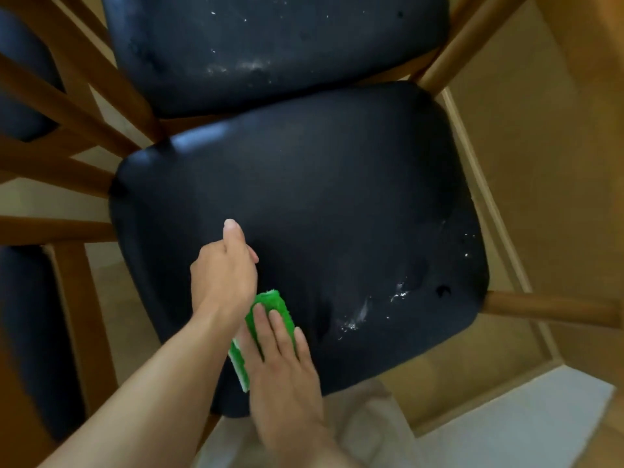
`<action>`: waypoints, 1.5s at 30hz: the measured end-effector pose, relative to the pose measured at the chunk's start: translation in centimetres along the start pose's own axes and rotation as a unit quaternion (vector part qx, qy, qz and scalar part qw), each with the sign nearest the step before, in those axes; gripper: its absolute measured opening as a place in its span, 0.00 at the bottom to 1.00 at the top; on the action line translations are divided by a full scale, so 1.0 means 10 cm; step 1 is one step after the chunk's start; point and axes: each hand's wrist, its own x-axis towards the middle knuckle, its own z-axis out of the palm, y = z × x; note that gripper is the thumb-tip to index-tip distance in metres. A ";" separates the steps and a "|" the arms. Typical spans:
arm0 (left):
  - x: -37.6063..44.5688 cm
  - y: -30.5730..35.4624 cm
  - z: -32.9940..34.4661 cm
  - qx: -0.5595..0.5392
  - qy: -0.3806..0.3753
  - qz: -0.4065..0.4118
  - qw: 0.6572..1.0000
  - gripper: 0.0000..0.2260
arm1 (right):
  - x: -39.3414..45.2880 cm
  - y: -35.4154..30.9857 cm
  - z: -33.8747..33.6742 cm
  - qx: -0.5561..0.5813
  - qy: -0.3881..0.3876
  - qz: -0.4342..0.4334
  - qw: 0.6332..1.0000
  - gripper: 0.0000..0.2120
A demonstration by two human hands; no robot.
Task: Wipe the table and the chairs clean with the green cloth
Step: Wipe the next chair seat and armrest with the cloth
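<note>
The left hand point(224, 275) is held loosely curled above the dark chair seat point(337, 197), thumb extended, nothing gripped. Just right of it and nearer the body, the green cloth point(273, 307) is pressed flat against the seat by the open right hand point(282, 363), fingers spread over it. Right of both hands, white crumbs point(398, 293) are scattered on the seat.

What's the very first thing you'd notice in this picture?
The bright green cloth jumps out, pressed flat under the right hand on the near black chair seat. White crumbs lie to its right. The left hand rests beside the cloth, and the far seat is speckled too.
</note>
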 end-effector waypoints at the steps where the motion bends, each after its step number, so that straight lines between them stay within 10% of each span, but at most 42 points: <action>1: -0.03 0.03 0.04 0.003 -0.006 0.010 1.000 0.28 | 0.01 0.09 -0.07 -0.026 0.027 -0.010 0.999 0.37; 7: -0.17 0.12 0.26 0.010 -0.047 0.010 0.999 0.28 | 0.30 1.38 -0.95 -0.119 0.155 0.197 0.961 0.33; 12: -0.20 0.02 0.29 -0.005 -0.074 0.000 0.997 0.28 | 0.45 2.14 -1.51 0.013 0.168 0.421 0.891 0.32; 23: -0.14 -0.01 0.14 0.010 -0.072 0.017 0.997 0.27 | -0.08 0.02 -0.43 -0.086 0.015 0.266 0.960 0.28; 31: -0.23 -0.08 0.20 0.004 -0.074 0.013 0.997 0.27 | -0.08 0.62 -0.84 -0.083 0.011 0.097 0.992 0.16; 45: -0.20 -0.27 0.07 -0.044 -0.069 -0.052 0.995 0.26 | 0.04 1.96 -1.42 0.222 0.242 0.471 0.819 0.14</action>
